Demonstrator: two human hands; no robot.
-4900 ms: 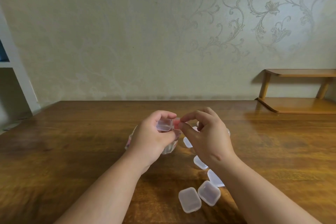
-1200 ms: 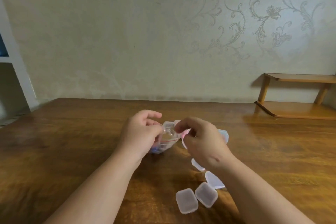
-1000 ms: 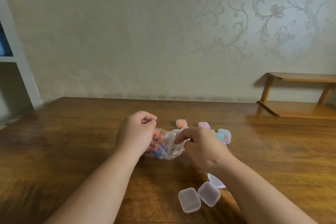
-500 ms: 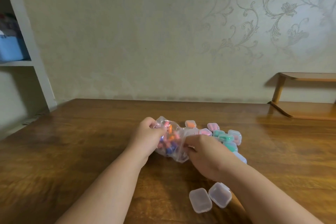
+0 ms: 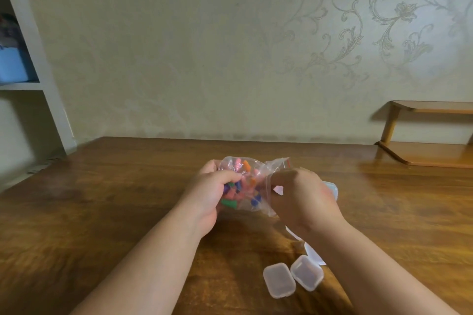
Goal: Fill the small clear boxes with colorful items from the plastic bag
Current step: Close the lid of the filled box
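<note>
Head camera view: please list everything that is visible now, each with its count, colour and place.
clear plastic bag of small colourful pieces: one, transparent with pink, orange, blue and green pieces, centre of view.
small clear plastic boxes: two in full view, side by side at near right; others only partly visible behind them.
brown wooden table: one, under everything.
low wooden shelf: one, light brown, far right.
white shelf unit: one, far left, holding a blue box.
left hand: grips the bag's left side.
right hand: pinches the bag's right edge.
</note>
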